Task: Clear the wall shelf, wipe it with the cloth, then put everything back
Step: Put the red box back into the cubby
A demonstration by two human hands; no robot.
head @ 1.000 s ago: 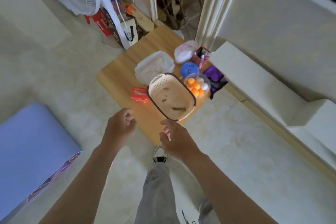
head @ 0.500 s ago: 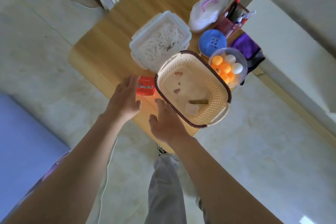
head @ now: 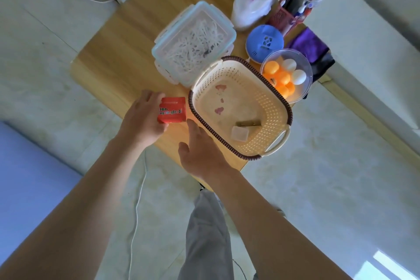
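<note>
On the low wooden table [head: 127, 36] lies a small red box [head: 172, 110]; my left hand [head: 143, 120] grips it from the left side. My right hand [head: 200, 154] hovers open beside the cream basket [head: 268, 107] with a brown rim, fingertips close to that rim. Inside the basket lie a small clear box and a brownish stick. Behind it stand a clear lidded container [head: 195, 41] of white shreds, a blue round lid [head: 264, 42], a clear tub of orange and white balls [head: 286, 75], a white lidded tub [head: 256, 7], a red mesh pen holder [head: 288, 13] and a purple cloth [head: 306, 45].
A white ledge [head: 368, 36] runs along the right of the table. A blue mat [head: 27, 177] lies on the floor at left. A white cable [head: 136, 207] trails over the tiles near my leg. Boxes and a fan base stand behind the table.
I have leaned closer to the table. My left hand went from above the red box to gripping it, and my right hand moved up next to the basket's rim.
</note>
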